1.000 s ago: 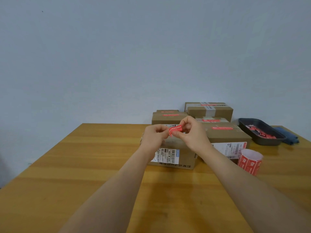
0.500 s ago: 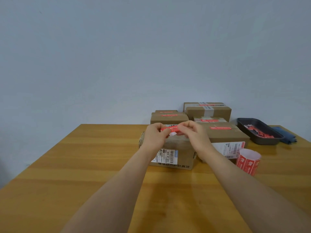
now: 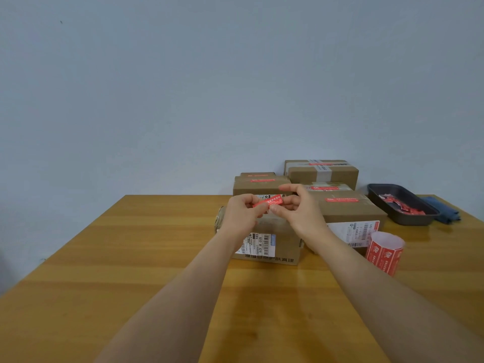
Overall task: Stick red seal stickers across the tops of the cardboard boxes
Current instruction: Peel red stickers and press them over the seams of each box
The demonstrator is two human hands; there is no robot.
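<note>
A red seal sticker [image 3: 268,201] is stretched flat between my two hands above the nearest cardboard box [image 3: 272,239]. My left hand [image 3: 241,216] pinches its left end and my right hand [image 3: 301,213] pinches its right end. The box's top is mostly hidden behind my hands. Several other cardboard boxes stand behind it, such as the right one [image 3: 348,213], a back left one [image 3: 262,186] and a rear one [image 3: 322,172], each with a red sticker on top.
A roll of red stickers [image 3: 383,254] stands right of the boxes. A dark tray [image 3: 400,205] with red scraps sits at the back right, with a blue cloth [image 3: 442,209] beside it. The wooden table [image 3: 131,258] ends at a pale wall.
The sticker was bunched between my fingertips a second ago; my hands have since pulled it out flat and lowered it slightly over the nearest box.
</note>
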